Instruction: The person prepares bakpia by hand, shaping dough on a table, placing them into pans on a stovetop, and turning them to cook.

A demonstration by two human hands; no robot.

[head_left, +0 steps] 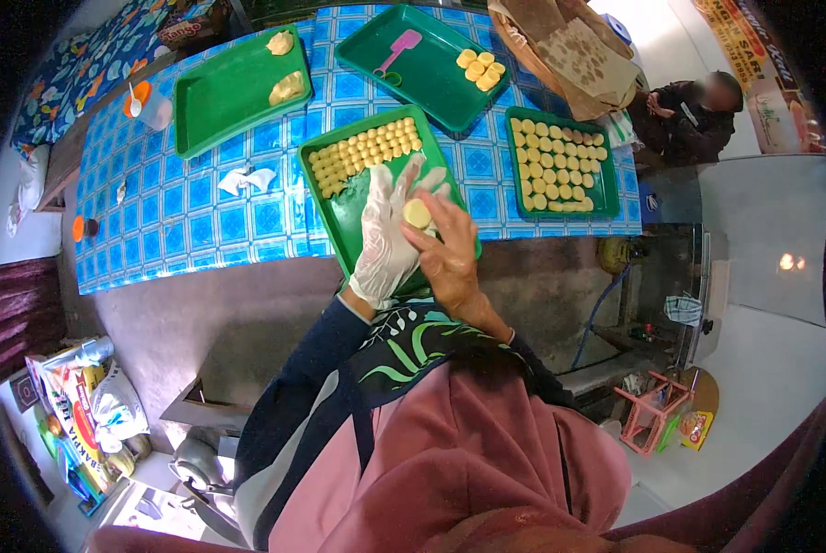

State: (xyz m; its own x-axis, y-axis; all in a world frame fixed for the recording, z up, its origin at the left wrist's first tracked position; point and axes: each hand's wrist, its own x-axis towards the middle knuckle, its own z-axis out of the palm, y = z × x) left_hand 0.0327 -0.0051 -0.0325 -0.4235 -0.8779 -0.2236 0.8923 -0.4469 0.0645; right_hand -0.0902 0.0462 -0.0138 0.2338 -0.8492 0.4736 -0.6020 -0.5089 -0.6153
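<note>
A pale yellow round of dough [417, 214] lies against the fingers of my left hand [385, 241], which wears a thin clear glove and has its fingers stretched out. My bare right hand [451, 256] grips the round at its edge with thumb and fingers. Both hands are over the near part of a green tray [341, 219]. Rows of small yellow dough balls [365, 149] fill that tray's far end. To the right, another green tray [521, 201] holds rows of flattened rounds [560, 166].
A green tray [212, 118] at far left carries two dough lumps [287, 88]. On the dark green tray [362, 51] lie a pink spatula [400, 48] and several yellow rounds [480, 69]. A crumpled white glove [246, 180] rests on the blue checked tablecloth [201, 221]. A person [694, 120] sits beyond the right end.
</note>
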